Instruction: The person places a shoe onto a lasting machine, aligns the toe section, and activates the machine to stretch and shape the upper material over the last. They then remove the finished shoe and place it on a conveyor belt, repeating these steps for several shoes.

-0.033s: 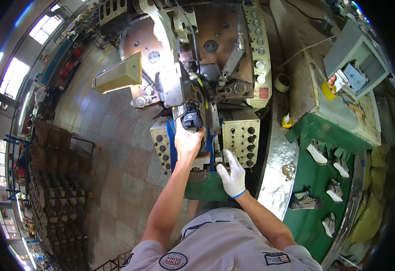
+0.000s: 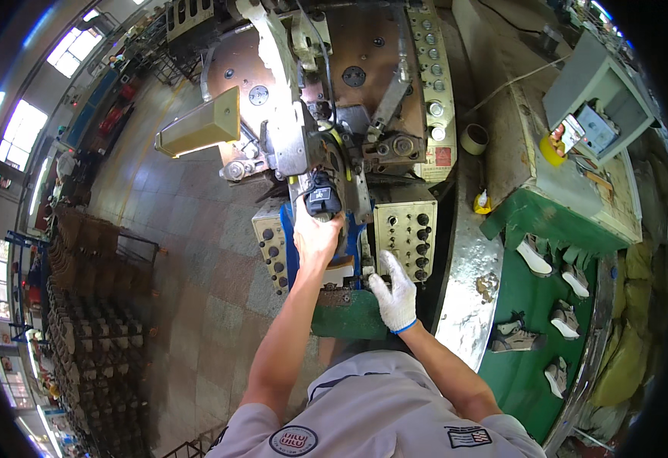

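My left hand [image 2: 317,243], bare, reaches up into the middle of the machine [image 2: 296,145]. Its fingers and thumb close round the lower end of a black shoe upper [image 2: 321,198] with a pale label, held beneath the machine's head; part of the upper is hidden by the metal parts. My right hand [image 2: 397,296] wears a white knitted glove with a blue cuff. It is open, fingers apart and holding nothing, beside the lower left corner of the right control box [image 2: 405,240].
A second control box [image 2: 271,248] stands left of my left hand, under a yellowish lamp [image 2: 200,128]. To the right, several shoes, one a grey shoe [image 2: 518,337], lie on a green surface [image 2: 532,382] behind a metal edge [image 2: 467,298]. Racks [image 2: 97,320] stand at left.
My right hand has shifted very slightly to the right, away from the machine's middle. The left hand keeps its hold on the black shoe upper.
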